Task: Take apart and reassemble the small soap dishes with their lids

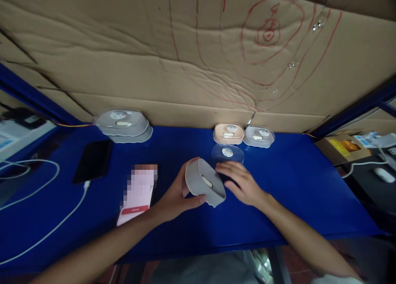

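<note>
Grey container (196, 179), one, tilted — centre, above blue table (293, 193), clamped in left hand (176, 195) | right hand (244, 183) — fingers and thumb apart, just right of container, contact cannot be told | clear lid (220, 151), labelled, beyond right hand | peach container (221, 137), second grey container (255, 142), side by side, far right | grey stack (130, 131), far left | lit phone (140, 189), near left

Saw plain grey on the box (197, 177) in the left hand (177, 199), off-white on its handle (207, 181), peach on the tub (221, 139) beyond the right hand (244, 183), solid blue on the tabletop (303, 185) beneath both, and concentric red rings (267, 35) on brown cardboard (108, 36) beyond them.
</note>
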{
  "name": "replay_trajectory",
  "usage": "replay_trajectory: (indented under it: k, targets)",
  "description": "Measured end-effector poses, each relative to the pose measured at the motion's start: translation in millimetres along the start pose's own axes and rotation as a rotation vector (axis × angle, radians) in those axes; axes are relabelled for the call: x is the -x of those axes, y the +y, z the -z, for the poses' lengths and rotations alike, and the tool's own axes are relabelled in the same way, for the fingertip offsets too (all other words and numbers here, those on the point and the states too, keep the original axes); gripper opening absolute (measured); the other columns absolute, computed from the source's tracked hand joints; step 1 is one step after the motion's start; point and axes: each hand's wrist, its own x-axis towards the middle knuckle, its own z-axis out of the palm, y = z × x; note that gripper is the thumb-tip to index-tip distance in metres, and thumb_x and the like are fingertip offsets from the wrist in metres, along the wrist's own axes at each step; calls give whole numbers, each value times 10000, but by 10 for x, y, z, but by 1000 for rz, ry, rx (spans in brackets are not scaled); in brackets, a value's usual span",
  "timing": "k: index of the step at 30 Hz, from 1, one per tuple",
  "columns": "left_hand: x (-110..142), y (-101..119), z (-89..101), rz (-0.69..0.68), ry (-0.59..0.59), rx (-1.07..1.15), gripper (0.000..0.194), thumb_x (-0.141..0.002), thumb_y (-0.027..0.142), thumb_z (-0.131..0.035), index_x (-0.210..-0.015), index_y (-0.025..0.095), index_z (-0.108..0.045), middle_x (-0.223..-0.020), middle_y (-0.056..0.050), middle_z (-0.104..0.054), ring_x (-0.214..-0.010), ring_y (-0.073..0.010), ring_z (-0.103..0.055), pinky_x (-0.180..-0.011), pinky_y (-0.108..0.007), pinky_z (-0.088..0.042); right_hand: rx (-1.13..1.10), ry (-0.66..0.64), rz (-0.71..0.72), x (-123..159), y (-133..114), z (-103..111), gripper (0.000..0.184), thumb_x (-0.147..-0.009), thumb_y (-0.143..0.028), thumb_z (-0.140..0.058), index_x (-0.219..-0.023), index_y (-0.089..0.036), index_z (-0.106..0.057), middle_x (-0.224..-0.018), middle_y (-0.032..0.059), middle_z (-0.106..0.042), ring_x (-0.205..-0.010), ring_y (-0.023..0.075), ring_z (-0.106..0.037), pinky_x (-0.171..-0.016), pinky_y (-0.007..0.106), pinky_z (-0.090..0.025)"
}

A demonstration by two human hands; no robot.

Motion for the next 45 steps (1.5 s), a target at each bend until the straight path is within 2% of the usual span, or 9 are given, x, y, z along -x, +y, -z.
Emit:
replay_trajectory:
  k: [3,6,9,12,14,19,26,33,45]
  targets:
    - [-1,13,2,62,0,-4,1019,-721,464,-928,-1548,346,-343,-1526,-126,-496,-1413,-391,-503,-1163,-554,-435,216,85,-175,7,303,20,548,-1030,-462,-609,-1542,-290,-518,-1602,107,-524,-1544,352,-394,-1234,660,-336]
    - [-20,35,5,100,44,17,947,-720,456,-925,-1494,348,-389,-1438,-99,-544,-1367,-372,-534,-1112,-533,-480,186,97,-276,7,457,3,561,-1023,-497,-611,-1532,-274,-542,-1624,116,-494,-1570,359,-345,-1238,673,-325]
    - [-37,65,4,91,83,44,918,-703,405,-938,-1451,356,-406,-1410,-78,-556,-1336,-350,-562,-1104,-517,-486,-61,194,-351,-9,372,-41,520,-1061,-505,-536,-1539,-302,-532,-1600,88,-531,-1532,300,-429,-1262,606,-338]
    - [-47,77,-1,57,79,57,901,-710,350,-935,-1436,362,-401,-1441,-77,-552,-1342,-337,-565,-1116,-523,-470,-442,263,-465,-7,163,-131,534,-1086,-572,-421,-1553,-327,-508,-1579,80,-556,-1411,283,-583,-1136,537,-527]
    - [-53,69,-6,31,74,70,883,-712,330,-934,-1422,354,-410,-1463,-81,-550,-1365,-336,-553,-1130,-528,-454,-585,246,-491,22,27,-218,549,-1089,-593,-382,-1551,-324,-508,-1581,87,-553,-1389,289,-605,-1084,518,-574]
    - [-65,30,0,46,101,135,831,-739,352,-925,-1401,339,-422,-1423,-87,-587,-1349,-342,-576,-1096,-509,-489,-366,144,-369,135,-187,-383,533,-1099,-459,-460,-1613,-331,-401,-1650,73,-465,-1533,266,-436,-1274,524,-360]
    - [-97,27,74,-3,51,68,870,-715,349,-944,-1405,339,-415,-1464,-88,-553,-1362,-332,-564,-1122,-482,-477,-115,28,-104,132,-182,-268,704,-1073,-353,-520,-1690,-322,-182,-1707,98,-351,-1586,293,-326,-1274,560,-349]
    - [-48,32,53,-81,23,17,891,-735,344,-928,-1455,360,-402,-1512,-93,-513,-1376,-346,-549,-1113,-489,-489,-43,41,59,124,-155,-169,716,-1058,-403,-539,-1686,-332,-202,-1725,101,-302,-1591,359,-296,-1252,626,-352]
    - [-5,46,38,-168,48,-21,906,-724,313,-933,-1435,380,-376,-1485,-87,-511,-1341,-337,-573,-1055,-448,-533,-108,66,9,89,-175,-112,719,-1041,-353,-570,-1679,-322,-239,-1691,108,-366,-1560,349,-362,-1248,602,-367]
